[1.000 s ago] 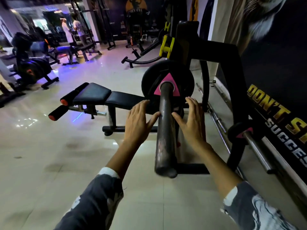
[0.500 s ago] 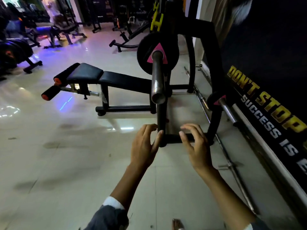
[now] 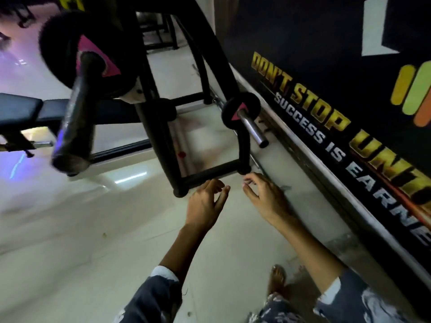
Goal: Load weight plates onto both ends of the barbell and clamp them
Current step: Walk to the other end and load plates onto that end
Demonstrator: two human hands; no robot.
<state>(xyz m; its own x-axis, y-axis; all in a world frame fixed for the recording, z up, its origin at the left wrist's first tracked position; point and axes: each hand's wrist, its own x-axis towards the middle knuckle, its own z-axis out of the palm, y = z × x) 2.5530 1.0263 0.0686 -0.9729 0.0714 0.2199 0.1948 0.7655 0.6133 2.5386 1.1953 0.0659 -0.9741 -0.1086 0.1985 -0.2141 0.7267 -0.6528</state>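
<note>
The barbell (image 3: 77, 113) runs lengthwise from its weight plate (image 3: 58, 40) toward me, end tilted down. My left hand (image 3: 206, 203) and right hand (image 3: 263, 197) reach forward, loosely curled, holding nothing.

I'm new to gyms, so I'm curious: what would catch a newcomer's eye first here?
The gold DON'T STOP slogan glows on the dark wall at right. At upper left a thick barbell end juts toward the camera, a black weight plate with a pink triangle already on it. Low in the middle, the left hand and right hand hover empty over the pale floor.
</note>
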